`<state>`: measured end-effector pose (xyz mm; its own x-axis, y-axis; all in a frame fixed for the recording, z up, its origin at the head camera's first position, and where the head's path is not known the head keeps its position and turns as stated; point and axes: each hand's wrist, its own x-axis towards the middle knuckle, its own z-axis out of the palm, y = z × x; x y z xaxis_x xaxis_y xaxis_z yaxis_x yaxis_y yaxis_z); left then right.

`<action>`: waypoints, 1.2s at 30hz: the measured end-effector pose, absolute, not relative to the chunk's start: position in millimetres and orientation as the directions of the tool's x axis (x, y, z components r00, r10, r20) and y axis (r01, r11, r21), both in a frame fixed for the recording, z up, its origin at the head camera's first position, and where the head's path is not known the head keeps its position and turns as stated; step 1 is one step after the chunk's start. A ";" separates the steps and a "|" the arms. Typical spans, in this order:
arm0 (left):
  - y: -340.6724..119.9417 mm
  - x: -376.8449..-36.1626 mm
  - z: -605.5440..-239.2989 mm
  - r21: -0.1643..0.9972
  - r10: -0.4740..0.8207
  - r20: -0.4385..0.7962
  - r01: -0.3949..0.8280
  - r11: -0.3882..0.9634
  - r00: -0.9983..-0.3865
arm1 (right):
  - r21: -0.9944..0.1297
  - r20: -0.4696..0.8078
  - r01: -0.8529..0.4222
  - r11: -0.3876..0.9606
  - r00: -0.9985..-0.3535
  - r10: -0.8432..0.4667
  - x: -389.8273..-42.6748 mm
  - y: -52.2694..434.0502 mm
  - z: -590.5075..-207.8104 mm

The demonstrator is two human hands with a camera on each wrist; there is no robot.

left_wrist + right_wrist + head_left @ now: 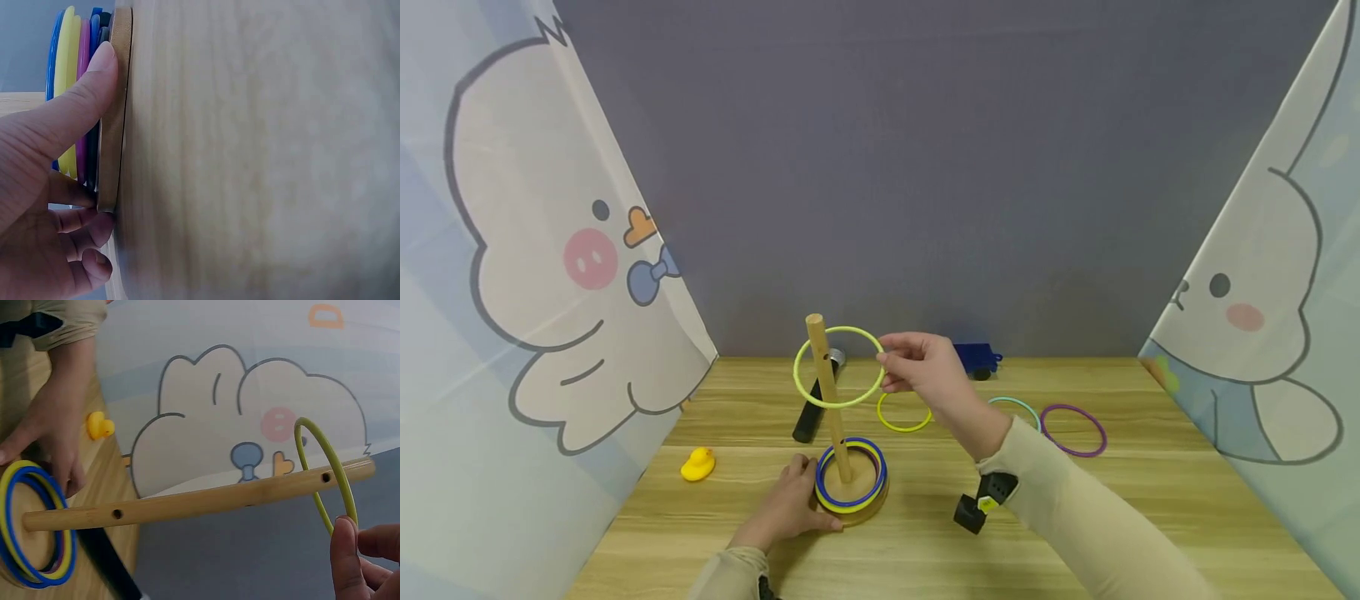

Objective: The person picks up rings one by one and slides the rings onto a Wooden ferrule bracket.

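On the worktop, steady the wooden peg by its base; lower level the yellow ring looped round the peg's upper part. Clamped on the base with left fingers, on the ring with right fingers.

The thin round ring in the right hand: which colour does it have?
The thin round ring is light greenish yellow; best seen in the head view.

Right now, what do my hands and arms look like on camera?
Your left hand and right hand are bare, without gloves. The right sleeve is long and cream, with a black wrist strap near its cuff carrying a yellow-green marking and a boxy black device. The left sleeve matches, with a dark band partly out of view.
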<state>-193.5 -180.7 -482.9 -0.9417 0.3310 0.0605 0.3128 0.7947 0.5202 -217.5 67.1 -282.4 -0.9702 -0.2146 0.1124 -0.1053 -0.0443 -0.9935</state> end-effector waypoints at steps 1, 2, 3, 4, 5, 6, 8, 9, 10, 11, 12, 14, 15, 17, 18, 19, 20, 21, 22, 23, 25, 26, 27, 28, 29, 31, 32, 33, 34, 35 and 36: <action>-180.8 -193.6 -483.1 0.522 0.330 0.060 0.312 0.794 -0.942 | -0.995 0.104 -0.098 -0.036 -0.971 -0.214 -218.1 67.0 -286.7; -180.9 -193.6 -483.3 0.524 0.330 0.061 0.311 0.793 -0.942 | -0.996 0.094 -0.090 -0.027 -0.973 -0.213 -218.4 67.1 -291.0; -180.9 -193.5 -483.3 0.524 0.331 0.061 0.312 0.792 -0.942 | -0.997 0.080 -0.077 -0.020 -0.974 -0.212 -218.5 67.2 -295.3; -181.0 -193.5 -483.4 0.525 0.332 0.062 0.313 0.791 -0.941 | -0.998 0.065 -0.063 -0.017 -0.975 -0.211 -218.9 67.3 -299.8; -180.8 -193.4 -483.3 0.526 0.332 0.062 0.313 0.791 -0.941 | -0.999 0.052 -0.051 -0.014 -0.976 -0.211 -219.3 67.6 -304.4; -180.7 -193.4 -483.5 0.528 0.331 0.062 0.312 0.790 -0.942 | -0.999 0.042 -0.041 -0.010 -0.976 -0.212 -219.7 67.9 -309.1; -180.9 -193.3 -483.3 0.531 0.330 0.062 0.311 0.788 -0.942 | -1.000 0.025 -0.026 -0.002 -0.976 -0.216 -220.6 69.0 -319.1; -181.2 -193.4 -483.0 0.528 0.330 0.063 0.312 0.790 -0.942 | -1.000 0.017 -0.017 0.001 -0.976 -0.219 -221.1 69.4 -324.5; -181.2 -193.4 -483.0 0.528 0.329 0.062 0.311 0.790 -0.942 | -1.000 0.011 -0.011 0.001 -0.976 -0.220 -221.6 69.8 -330.1; -181.2 -193.2 -482.8 0.527 0.329 0.059 0.309 0.791 -0.942 | -1.000 0.006 -0.006 0.000 -0.975 -0.221 -222.0 70.2 -335.6; -181.2 -193.2 -482.8 0.527 0.328 0.058 0.308 0.792 -0.943 | -1.000 0.000 0.000 0.000 -0.974 -0.225 -222.3 70.3 -341.1; -181.1 -193.1 -482.3 0.526 0.326 0.057 0.306 0.793 -0.944 | -1.000 -0.014 0.015 -0.004 -0.973 -0.232 -222.7 70.1 -352.1; -181.0 -193.1 -481.9 0.525 0.327 0.057 0.307 0.794 -0.943 | -1.000 -0.019 0.021 -0.005 -0.972 -0.236 -222.7 69.7 -357.3; -180.5 -192.8 -481.0 0.530 0.327 0.052 0.303 0.792 -0.944 | -1.000 -0.027 0.027 0.002 -0.969 -0.244 -222.1 68.6 -366.8; -180.6 -192.8 -480.6 0.531 0.328 0.051 0.304 0.791 -0.943 | -1.000 -0.028 0.027 0.007 -0.968 -0.249 -222.1 67.9 -372.5; -180.7 -192.9 -480.3 0.530 0.329 0.050 0.304 0.791 -0.943 | -0.999 -0.031 0.029 0.013 -0.967 -0.253 -222.0 67.1 -377.8; -180.7 -192.6 -479.9 0.529 0.329 0.049 0.304 0.792 -0.943 | -0.999 -0.036 0.032 0.023 -0.967 -0.251 -221.8 66.2 -383.0; -180.8 -192.5 -479.7 0.529 0.331 0.050 0.306 0.792 -0.942 | -0.999 -0.041 0.034 0.030 -0.967 -0.251 -221.5 65.4 -388.2; -180.9 -192.4 -479.8 0.529 0.332 0.053 0.308 0.790 -0.942 | -0.999 -0.048 0.040 0.037 -0.968 -0.248 -221.2 64.2 -393.3; -181.0 -192.4 -480.5 0.529 0.332 0.056 0.310 0.790 -0.942 | -0.998 -0.052 0.044 0.038 -0.968 -0.245 -221.0 63.0 -398.9; -180.8 -192.7 -482.5 0.526 0.330 0.067 0.314 0.790 -0.942 | -0.998 -0.061 0.054 0.036 -0.969 -0.239 -220.4 61.1 -409.0; -180.7 -193.0 -483.7 0.527 0.328 0.072 0.315 0.789 -0.942 | -0.998 -0.062 0.055 0.035 -0.970 -0.237 -219.7 60.4 -413.9; -180.8 -193.4 -485.1 0.526 0.329 0.077 0.319 0.789 -0.941 | -0.998 -0.058 0.052 0.030 -0.969 -0.240 -219.2 59.8 -419.2; -180.8 -194.0 -486.4 0.525 0.328 0.081 0.320 0.789 -0.941 | -0.998 -0.055 0.049 0.029 -0.969 -0.241 -218.8 59.2 -424.3; -180.8 -194.4 -487.2 0.525 0.327 0.083 0.321 0.789 -0.941 | -0.998 -0.052 0.046 0.030 -0.969 -0.243 -218.5 58.9 -429.4; -181.3 -195.2 -488.2 0.528 0.327 0.089 0.323 0.786 -0.941 | -0.998 -0.050 0.042 0.039 -0.969 -0.242 -217.9 58.3 -439.0; -181.6 -195.5 -488.5 0.529 0.329 0.088 0.324 0.784 -0.940 | -0.998 -0.052 0.043 0.044 -0.970 -0.238 -217.7 57.8 -443.2; -181.8 -195.6 -488.3 0.528 0.332 0.088 0.326 0.784 -0.939 | -0.998 -0.053 0.043 0.048 -0.971 -0.232 -217.6 57.3 -447.5; -181.8 -195.8 -488.1 0.529 0.332 0.089 0.327 0.783 -0.939 | -0.998 -0.057 0.046 0.051 -0.973 -0.225 -217.5 56.9 -450.9; -181.8 -195.8 -487.9 0.525 0.334 0.088 0.328 0.785 -0.939 | -0.998 -0.058 0.048 0.051 -0.974 -0.217 -217.5 56.5 -454.1; -181.8 -196.0 -488.0 0.523 0.334 0.089 0.329 0.786 -0.938 | -0.998 -0.058 0.050 0.045 -0.976 -0.211 -217.6 56.3 -456.8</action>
